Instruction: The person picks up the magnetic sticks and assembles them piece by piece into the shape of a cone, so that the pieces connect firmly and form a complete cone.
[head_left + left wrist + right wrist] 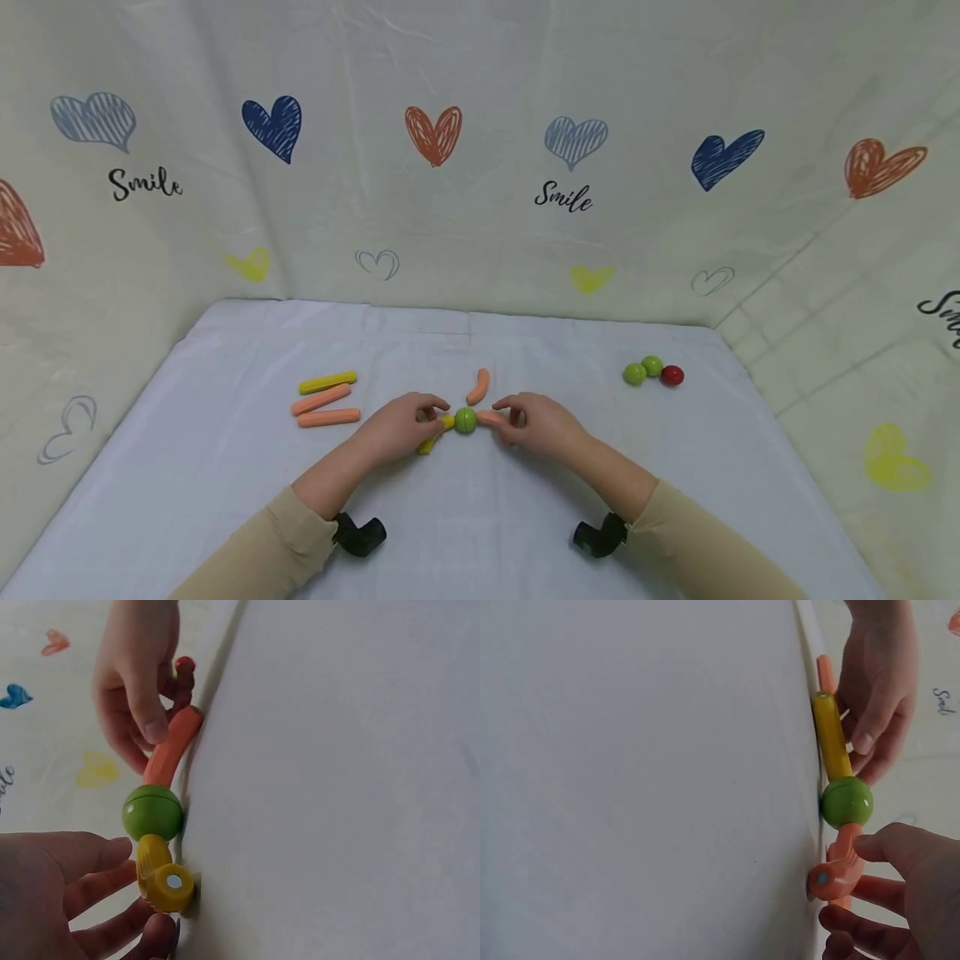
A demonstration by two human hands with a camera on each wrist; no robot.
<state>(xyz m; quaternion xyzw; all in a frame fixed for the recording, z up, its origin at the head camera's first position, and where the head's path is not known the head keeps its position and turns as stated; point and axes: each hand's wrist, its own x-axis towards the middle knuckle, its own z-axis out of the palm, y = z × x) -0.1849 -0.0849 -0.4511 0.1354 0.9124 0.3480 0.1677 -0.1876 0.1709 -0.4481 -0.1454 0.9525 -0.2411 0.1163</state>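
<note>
A green ball [466, 420] sits between my two hands near the middle of the cloth. My left hand [400, 427] holds a curved yellow magnetic rod [154, 859] between thumb and fingers. One end of this rod meets the ball, and its other end shows a pale round magnet in the left wrist view. On the ball's opposite side, my right hand [543, 427] pinches a curved orange magnetic rod [846, 851], whose end also meets the ball. Ball and rods form one chain low over the cloth. Fingers partly cover both rods.
A loose curved orange rod [478, 387] lies just beyond the ball. At the left are a straight yellow rod [327, 382] and two straight orange rods [328, 417]. Two green balls [635, 374] and a red ball [672, 376] sit together at the back right.
</note>
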